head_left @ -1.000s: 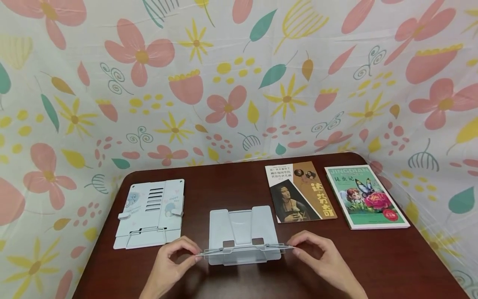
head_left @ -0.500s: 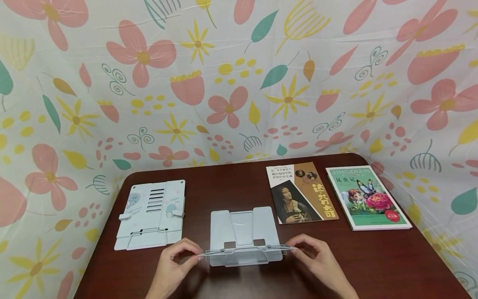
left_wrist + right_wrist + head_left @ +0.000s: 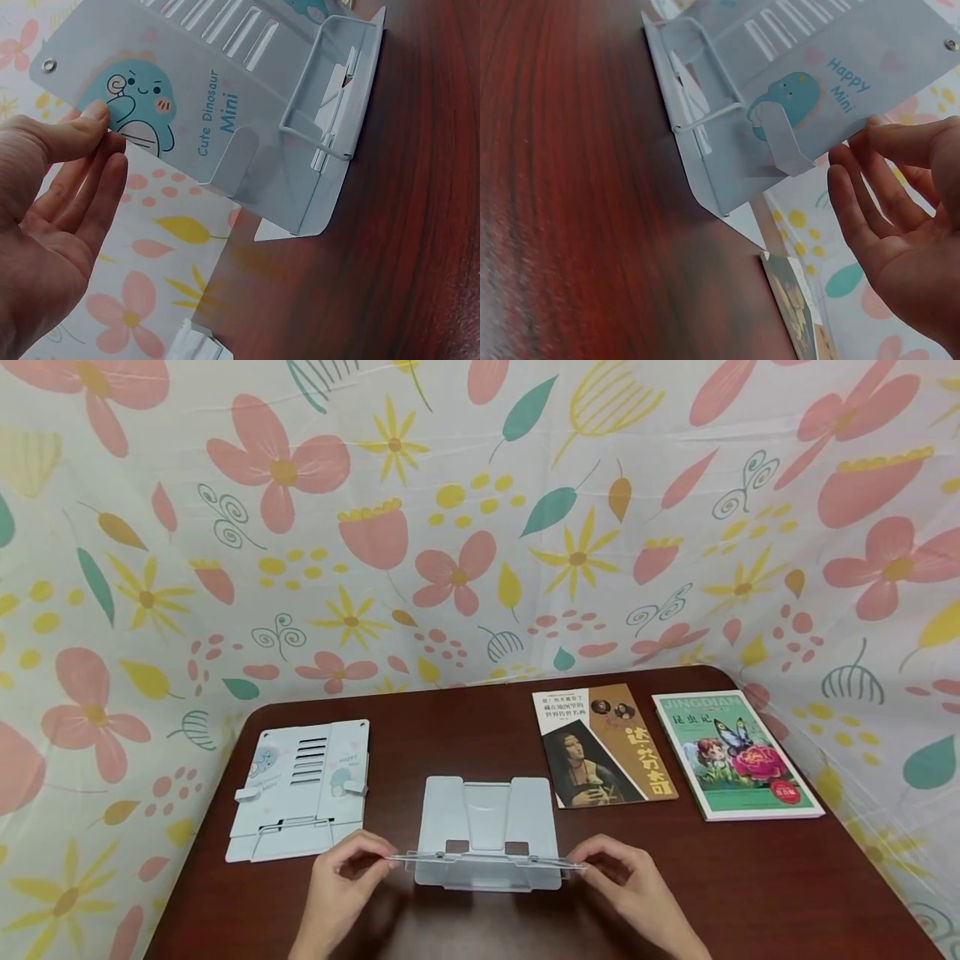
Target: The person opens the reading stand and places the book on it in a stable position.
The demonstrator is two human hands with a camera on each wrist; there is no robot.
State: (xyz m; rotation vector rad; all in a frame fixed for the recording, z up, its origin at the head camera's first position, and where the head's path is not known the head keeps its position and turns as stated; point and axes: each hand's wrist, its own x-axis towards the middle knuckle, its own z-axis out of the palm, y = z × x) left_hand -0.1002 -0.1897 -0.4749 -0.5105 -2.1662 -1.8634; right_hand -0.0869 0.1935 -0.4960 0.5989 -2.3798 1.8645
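Observation:
A white metal book stand (image 3: pixel 491 810) is set up in front of me, its raised panel seen almost edge-on from the head. My left hand (image 3: pixel 337 881) pinches the panel's left edge between thumb and fingers. On the opposite edge, my right hand (image 3: pixel 637 885) has the same kind of pinch. In the left wrist view the panel (image 3: pixel 225 112) shows a dinosaur print, slots, a page clip (image 3: pixel 234 161) and a wire support (image 3: pixel 300 94). A second clip (image 3: pixel 780 139) sits beside the "Happy Mini" print in the right wrist view.
Another white book stand (image 3: pixel 307 785) lies folded flat at the left of the dark wooden table (image 3: pixel 450 727). Toward the right lie a brown-and-white book (image 3: pixel 592 752) and a green book (image 3: pixel 735 760). A flowered cloth (image 3: pixel 480 527) hangs behind.
Both hands keep their pinch on the panel's edges. Hands and stand have shifted slightly to the left, and the panel's tilt has changed a little.

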